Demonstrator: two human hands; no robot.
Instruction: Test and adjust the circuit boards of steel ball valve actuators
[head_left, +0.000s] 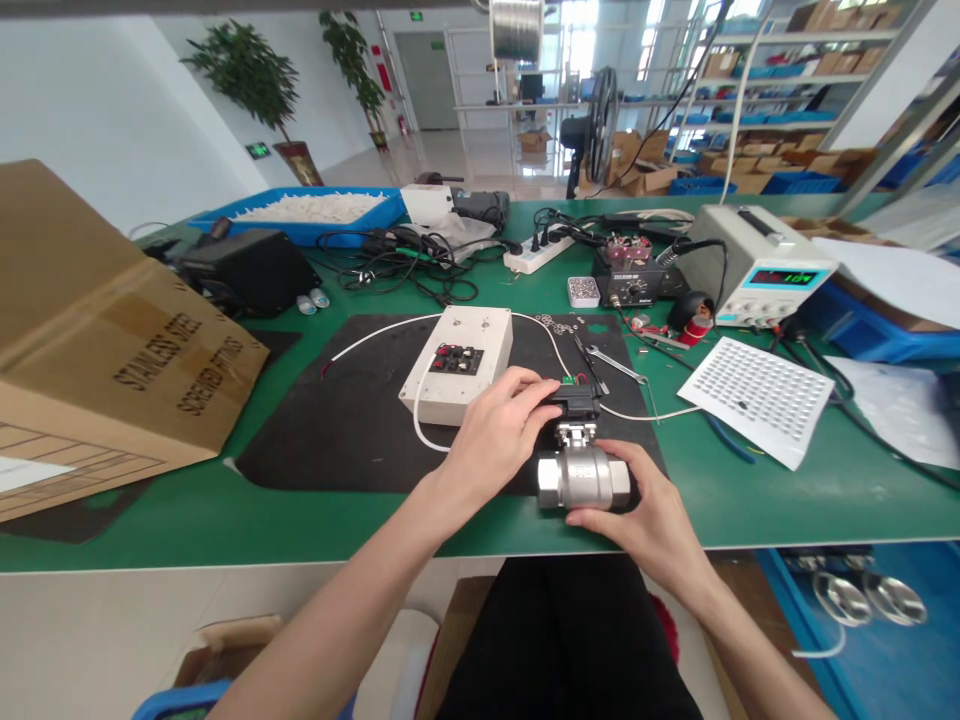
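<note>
A steel ball valve (pixel 583 478) lies near the front edge of the bench, with a black actuator (pixel 576 402) joined to its top by a metal bracket. My right hand (pixel 651 505) grips the valve body around its right end, thumb below and fingers above. My left hand (pixel 504 420) pinches the left side of the black actuator. A small green terminal block shows at the actuator's far side. Just beyond my left hand stands a white control box (pixel 457 365) with black switches and a white cable looping from it.
A wrench (pixel 616 364) and pliers (pixel 591 362) lie beyond the actuator. A large cardboard box (pixel 112 340) stands at left. A power supply (pixel 757 265) and a perforated white sheet (pixel 757 400) sit at right. Tangled black cables and a blue tray (pixel 300 232) are at the back.
</note>
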